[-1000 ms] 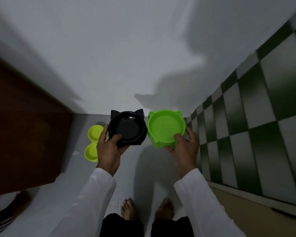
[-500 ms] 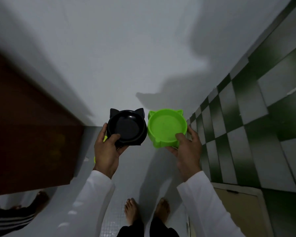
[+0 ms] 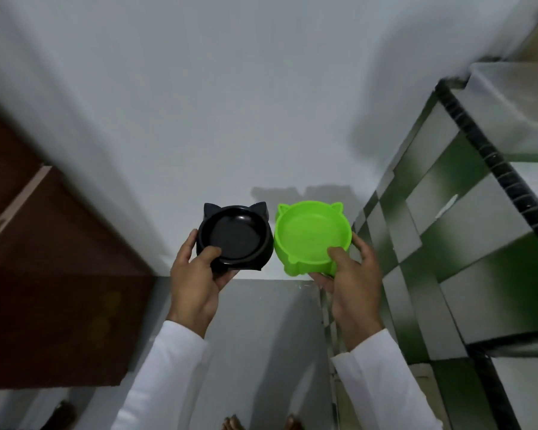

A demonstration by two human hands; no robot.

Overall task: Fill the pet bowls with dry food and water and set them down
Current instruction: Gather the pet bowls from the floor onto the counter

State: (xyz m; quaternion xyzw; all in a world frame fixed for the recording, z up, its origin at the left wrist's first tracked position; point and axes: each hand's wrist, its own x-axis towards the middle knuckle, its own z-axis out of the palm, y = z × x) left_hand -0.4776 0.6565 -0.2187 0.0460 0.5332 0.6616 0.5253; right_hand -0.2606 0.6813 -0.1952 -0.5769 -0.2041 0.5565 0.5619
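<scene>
A black cat-eared pet bowl (image 3: 239, 232) is held up in front of me by my left hand (image 3: 196, 283), thumb over its near rim and fingers underneath. Right beside it, almost touching, is a bright green cat-eared pet bowl (image 3: 308, 231), gripped the same way by my right hand (image 3: 351, 283). Both bowls look empty inside. Both are held level at chest height in front of a white wall.
A dark brown wooden door or cabinet (image 3: 50, 274) stands at the left. A green-and-white checked tiled counter side (image 3: 448, 243) rises at the right, with a dark edge strip (image 3: 494, 169) on top. Grey floor (image 3: 261, 336) and my bare toes lie below.
The view has tilted up and turned right; the counter top edge came into sight. The yellow-green double bowl on the floor is out of view. Both hands still hold their bowls.
</scene>
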